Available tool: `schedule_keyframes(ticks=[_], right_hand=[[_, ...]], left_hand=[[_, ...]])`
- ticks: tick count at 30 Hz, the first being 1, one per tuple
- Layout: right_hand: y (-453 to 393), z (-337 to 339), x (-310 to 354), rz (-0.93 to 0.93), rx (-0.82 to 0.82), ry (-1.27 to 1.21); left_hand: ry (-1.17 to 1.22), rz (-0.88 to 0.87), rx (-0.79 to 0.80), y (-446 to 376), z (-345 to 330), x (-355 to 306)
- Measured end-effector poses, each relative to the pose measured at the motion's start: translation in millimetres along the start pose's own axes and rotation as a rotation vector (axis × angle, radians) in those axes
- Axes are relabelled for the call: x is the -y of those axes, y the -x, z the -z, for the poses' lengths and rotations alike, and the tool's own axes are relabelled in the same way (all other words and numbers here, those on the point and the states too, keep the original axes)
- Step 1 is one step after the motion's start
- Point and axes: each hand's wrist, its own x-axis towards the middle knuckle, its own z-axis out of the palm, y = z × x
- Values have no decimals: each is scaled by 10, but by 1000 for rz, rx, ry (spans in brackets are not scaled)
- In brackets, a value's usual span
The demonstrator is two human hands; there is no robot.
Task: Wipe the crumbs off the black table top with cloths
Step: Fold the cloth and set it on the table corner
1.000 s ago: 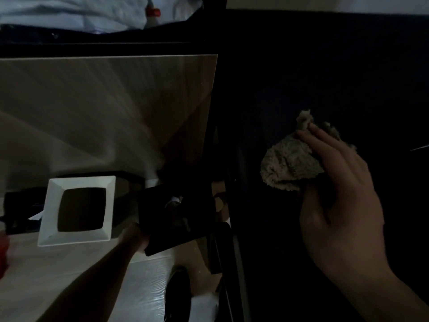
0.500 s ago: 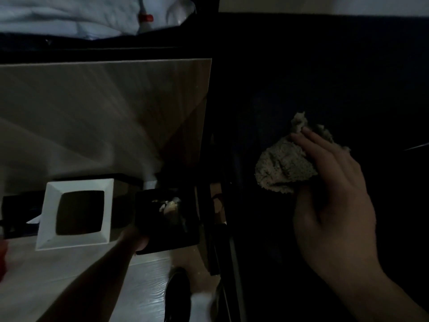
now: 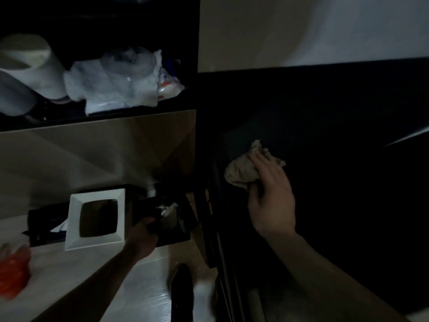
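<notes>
The black table top (image 3: 336,140) fills the right half of the dim view. A crumpled beige cloth (image 3: 242,169) lies on it near its left edge. My right hand (image 3: 271,194) presses down on the cloth, fingers over its right part. My left hand (image 3: 144,235) reaches down to the left of the table and grips the rim of a small black bin (image 3: 167,219) holding crumpled scraps. No crumbs can be made out on the dark surface.
A white square-topped bin (image 3: 97,219) stands on the pale floor beside the black one. Something orange (image 3: 14,273) lies at the lower left. A low shelf at the top left holds white rolls and bundles (image 3: 111,82). A dark shoe (image 3: 182,291) is by the table's edge.
The view has tilted up, so the shelf with white bundles now shows. My right hand and the cloth have slid slightly left toward the table's edge. My left hand still holds the black bin.
</notes>
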Motion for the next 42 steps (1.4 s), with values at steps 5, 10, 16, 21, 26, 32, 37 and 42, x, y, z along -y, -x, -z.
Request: schedule_keyframes(ticks=[5, 10, 16, 21, 26, 32, 37, 42], right_hand=[[659, 184, 163, -104, 164, -50], [1272, 714, 362, -296, 258, -135], [1779, 1713, 450, -374, 114, -281], [2023, 2611, 215, -383, 38, -414], [2252, 3481, -306, -374, 62, -500], [2428, 4396, -958, -266, 168, -452], [2307, 4786, -1415, -145, 138, -312], [1999, 5009, -1740, -73, 112, -227]], left_hand=[[4, -360, -150, 1112, 560, -747], [-53, -635, -57, 2136, 887, -1440], [-135, -804, 134, 3106, 690, -2342], [-132, -919, 159, 3735, 257, -3078], [-194, -965, 101, 4221, -375, -3744], [-172, -896, -34, 4712, -1051, -4326], [-96, -869, -15, 4979, -1320, -4657], [-53, -881, -23, 4931, -1359, -5083]])
